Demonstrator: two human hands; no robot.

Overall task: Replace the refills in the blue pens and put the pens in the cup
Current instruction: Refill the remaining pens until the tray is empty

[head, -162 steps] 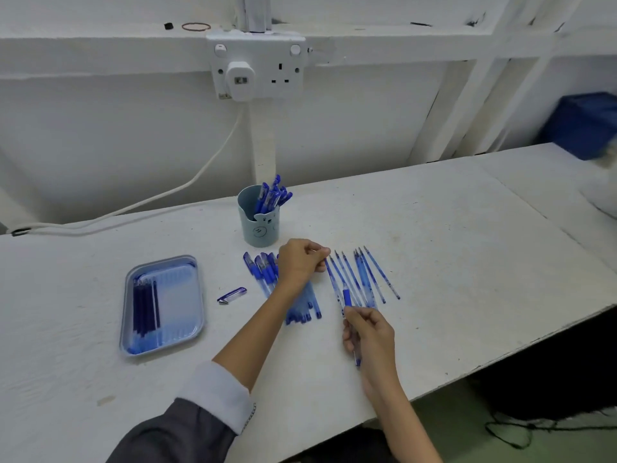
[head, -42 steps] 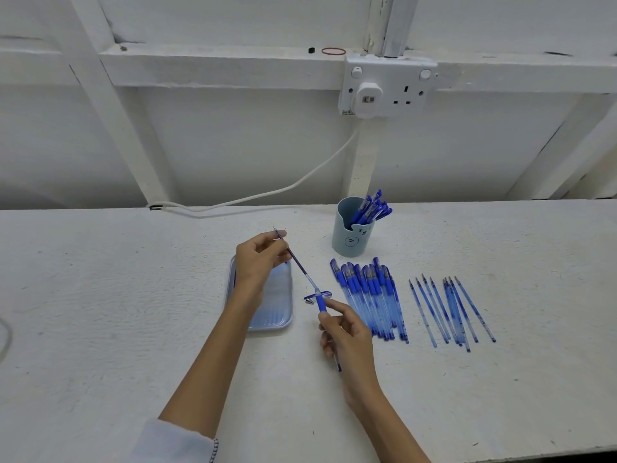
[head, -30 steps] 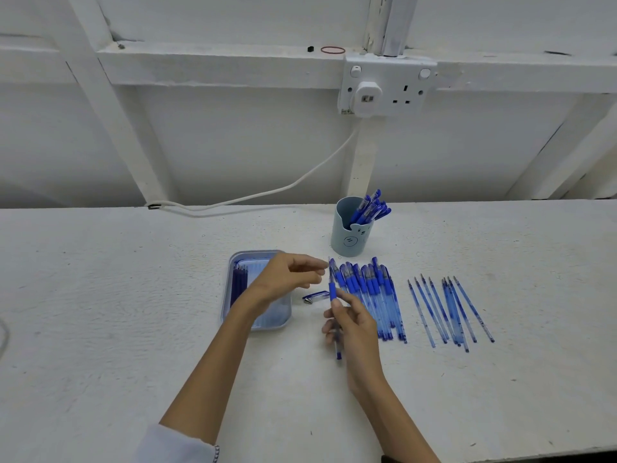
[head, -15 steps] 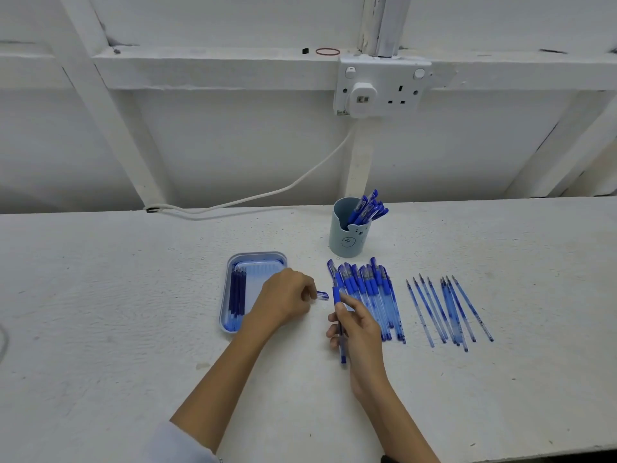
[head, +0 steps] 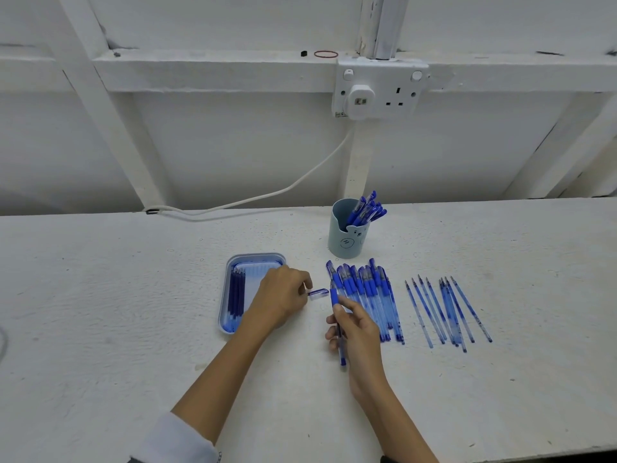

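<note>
My right hand (head: 355, 332) grips an uncapped blue pen (head: 335, 297), tip pointing away from me. My left hand (head: 282, 300) pinches the end of the pen's clear blue cap (head: 319, 293), which lies on the table just left of the pen tip. A row of capped blue pens (head: 367, 292) lies right of my right hand. Further right lie several loose thin refills (head: 447, 312). A blue tray (head: 253, 262) partly under my left hand holds dark refills (head: 235, 294). The grey-blue cup (head: 345, 240) behind the row holds several pens.
A white cable (head: 267, 195) runs along the table's back edge up to a wall socket (head: 377, 91). The white table (head: 100, 312) ends close to me at the bottom right. White wall beams stand behind.
My left hand put the refill into the pen held by my right hand, then dropped to the table and took hold of the cap. The right hand kept the pen near the row.
</note>
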